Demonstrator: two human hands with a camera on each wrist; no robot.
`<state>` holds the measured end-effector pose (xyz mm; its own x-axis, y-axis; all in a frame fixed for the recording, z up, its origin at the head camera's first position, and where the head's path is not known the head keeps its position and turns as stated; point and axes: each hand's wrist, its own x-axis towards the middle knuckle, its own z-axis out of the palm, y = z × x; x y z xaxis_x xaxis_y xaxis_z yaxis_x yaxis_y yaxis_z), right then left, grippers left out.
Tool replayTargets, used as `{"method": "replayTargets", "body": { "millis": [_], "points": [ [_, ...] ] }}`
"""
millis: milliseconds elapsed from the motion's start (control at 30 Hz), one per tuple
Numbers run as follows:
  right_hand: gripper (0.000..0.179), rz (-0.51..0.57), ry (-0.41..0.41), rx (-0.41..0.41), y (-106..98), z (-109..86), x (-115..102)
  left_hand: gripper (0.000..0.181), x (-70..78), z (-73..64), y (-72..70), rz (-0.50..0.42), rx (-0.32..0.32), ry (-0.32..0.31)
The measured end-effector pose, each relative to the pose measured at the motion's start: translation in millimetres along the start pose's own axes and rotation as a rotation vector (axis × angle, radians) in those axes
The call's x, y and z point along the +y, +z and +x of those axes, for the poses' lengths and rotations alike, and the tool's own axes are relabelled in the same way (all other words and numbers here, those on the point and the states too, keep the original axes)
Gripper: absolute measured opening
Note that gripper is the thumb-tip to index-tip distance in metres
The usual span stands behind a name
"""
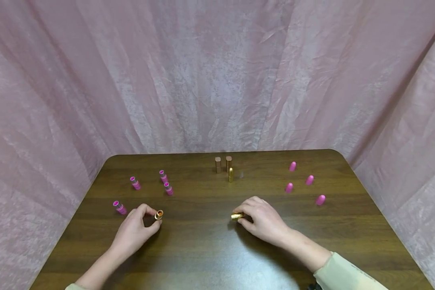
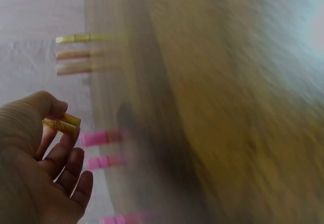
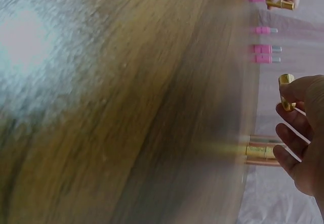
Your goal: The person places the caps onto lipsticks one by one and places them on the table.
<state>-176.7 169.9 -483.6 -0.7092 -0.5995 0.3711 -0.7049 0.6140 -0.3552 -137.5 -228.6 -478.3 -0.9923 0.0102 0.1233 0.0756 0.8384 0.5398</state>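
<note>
My left hand (image 1: 135,229) pinches an open gold lipstick tube (image 1: 159,215) between thumb and forefinger, its hollow end facing up. In the left wrist view the other fingers hang loosely curled below the gold tube (image 2: 63,123). On the right, my right hand (image 1: 264,221) grips a gold lipstick cap (image 1: 236,216) that lies nearly sideways just above the table. The right wrist view shows this gold cap (image 3: 286,92) between thumb and forefinger. The two gold parts are well apart. A pink lipstick tube (image 1: 120,208) without a cap stands nearest my left hand.
More uncapped pink tubes (image 1: 135,183) stand on the left of the wooden table (image 1: 199,249). Several pink caps (image 1: 309,180) stand on the right. At the back middle are two copper-coloured lipsticks (image 1: 218,165) and one gold lipstick (image 1: 230,175). Pink curtains (image 1: 210,80) hang behind.
</note>
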Motion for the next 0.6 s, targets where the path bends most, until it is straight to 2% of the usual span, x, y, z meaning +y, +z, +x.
{"method": "replayTargets", "body": {
  "millis": [367, 600],
  "points": [
    [0.022, 0.026, 0.069, 0.056, -10.2, -7.9, 9.4, 0.021, 32.7, 10.3, 15.8, -0.014, 0.032, 0.171],
    [0.026, 0.049, 0.098, 0.093, -13.2, -10.4, 11.7, 0.024, 48.2, 15.7, 24.5, 0.005, 0.044, 0.292]
  ]
}}
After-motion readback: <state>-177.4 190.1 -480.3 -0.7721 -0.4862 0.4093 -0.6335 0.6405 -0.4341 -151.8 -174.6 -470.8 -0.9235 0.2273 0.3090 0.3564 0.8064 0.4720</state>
